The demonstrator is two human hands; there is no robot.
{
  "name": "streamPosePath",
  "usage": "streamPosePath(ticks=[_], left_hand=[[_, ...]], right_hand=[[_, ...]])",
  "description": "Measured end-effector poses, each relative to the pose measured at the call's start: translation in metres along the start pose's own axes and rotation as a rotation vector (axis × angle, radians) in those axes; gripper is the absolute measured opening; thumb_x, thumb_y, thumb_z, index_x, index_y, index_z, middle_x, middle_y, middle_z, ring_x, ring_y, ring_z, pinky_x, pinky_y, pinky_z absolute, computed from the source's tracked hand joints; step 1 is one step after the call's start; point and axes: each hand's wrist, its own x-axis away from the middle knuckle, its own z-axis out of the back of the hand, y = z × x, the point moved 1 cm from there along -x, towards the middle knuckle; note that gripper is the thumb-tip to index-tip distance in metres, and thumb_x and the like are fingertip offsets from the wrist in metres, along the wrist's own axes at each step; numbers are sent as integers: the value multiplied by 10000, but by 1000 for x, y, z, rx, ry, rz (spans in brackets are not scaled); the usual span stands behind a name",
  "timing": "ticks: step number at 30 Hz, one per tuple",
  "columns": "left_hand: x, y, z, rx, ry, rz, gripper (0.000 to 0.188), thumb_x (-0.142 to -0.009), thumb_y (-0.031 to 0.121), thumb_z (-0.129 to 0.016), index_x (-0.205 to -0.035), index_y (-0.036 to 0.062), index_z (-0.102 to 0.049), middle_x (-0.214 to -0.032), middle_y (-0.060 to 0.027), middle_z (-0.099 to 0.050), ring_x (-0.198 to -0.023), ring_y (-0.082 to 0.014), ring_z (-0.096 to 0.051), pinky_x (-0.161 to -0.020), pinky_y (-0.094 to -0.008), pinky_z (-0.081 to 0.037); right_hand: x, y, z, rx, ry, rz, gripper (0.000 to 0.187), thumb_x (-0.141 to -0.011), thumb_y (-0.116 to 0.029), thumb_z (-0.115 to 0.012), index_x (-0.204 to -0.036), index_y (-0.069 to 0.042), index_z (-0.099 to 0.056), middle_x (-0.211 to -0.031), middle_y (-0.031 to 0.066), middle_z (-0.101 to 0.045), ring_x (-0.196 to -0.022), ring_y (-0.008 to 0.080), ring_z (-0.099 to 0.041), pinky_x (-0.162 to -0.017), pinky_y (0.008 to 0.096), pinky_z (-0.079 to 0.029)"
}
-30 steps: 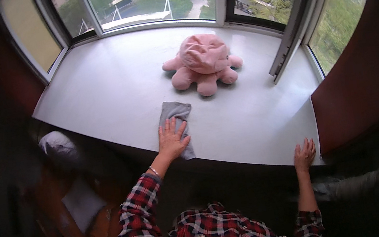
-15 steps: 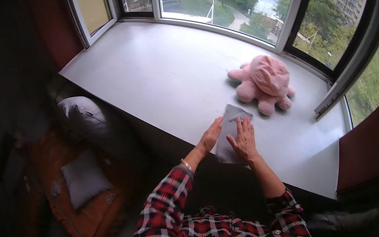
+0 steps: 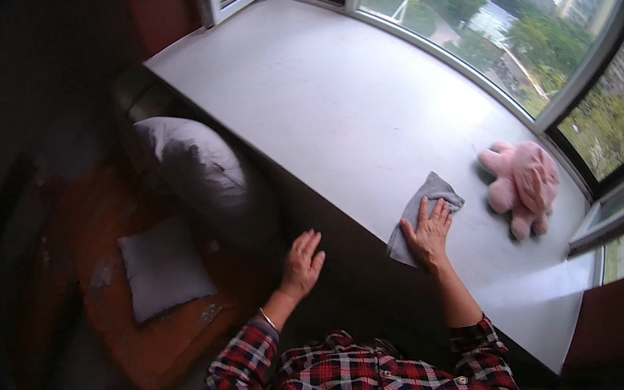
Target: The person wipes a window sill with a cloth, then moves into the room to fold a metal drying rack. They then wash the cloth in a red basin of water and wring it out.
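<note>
- The grey cloth (image 3: pixel 432 186) showed you a plain face, and so did the square grey cushion (image 3: pixel 166 269).
- The cloth lay on the white windowsill (image 3: pixel 298 100), under your right hand (image 3: pixel 430 238), one corner poking out at 12 o'clock from your fingers and the rest trailing toward 8 o'clock, to the sill's near edge.
- Your right hand was open, palm down, fingers slightly spread, resting on the cloth without gripping it.
- Your left hand (image 3: pixel 302 265) was open and empty, thumb apart, clear of the sill; the cloth lay toward its 3 o'clock, the cushion toward its 9.
- The pink plush toy (image 3: pixel 526 183) sat on the sill, near your right hand's 2 o'clock.
</note>
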Motion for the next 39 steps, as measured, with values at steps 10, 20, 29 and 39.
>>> streamPosePath(ticks=[10,20,29,39], left_hand=[[246,-77,23,88,-76,964,523,-874,233,-599,-1298,-33,-451,-1268,-250,-507,-1156,-385,-496,-977,-401,-411],[299,-27,32,246,131,1402,563,-932,306,-545,-1345,-45,-394,-1361,-220,-449,-1240,-323,-450,-1016,-368,-373],[162,-6,64,190,226,1119,500,-938,270,-544,-1326,-21,-425,-1327,-199,-488,-1183,-328,-499,-966,-368,-419],[-85,-53,167,-334,266,49,465,-833,112,-617,-1271,18,-490,-1330,-170,-464,-1209,-348,-456,-1004,-418,-384]], right_hand=[[-115,-171,-31,-95,23,418,842,-854,-623,-442,-1413,-9,-307,-1426,370,-207,-1361,483,-141,-1095,568,-84],[-206,-297,-53,-155,-1,641,845,-859,-639,-398,-1418,-12,-305,-1430,358,-228,-1366,473,-160,-1097,560,-98],[-235,-320,-53,-217,40,685,805,-857,-597,-435,-1396,-8,-340,-1418,366,-240,-1351,481,-184,-1096,550,-119],[-170,-273,-40,-170,-40,671,806,-845,-582,-464,-1404,-17,-333,-1448,341,-196,-1367,467,-151,-1106,541,-102]])
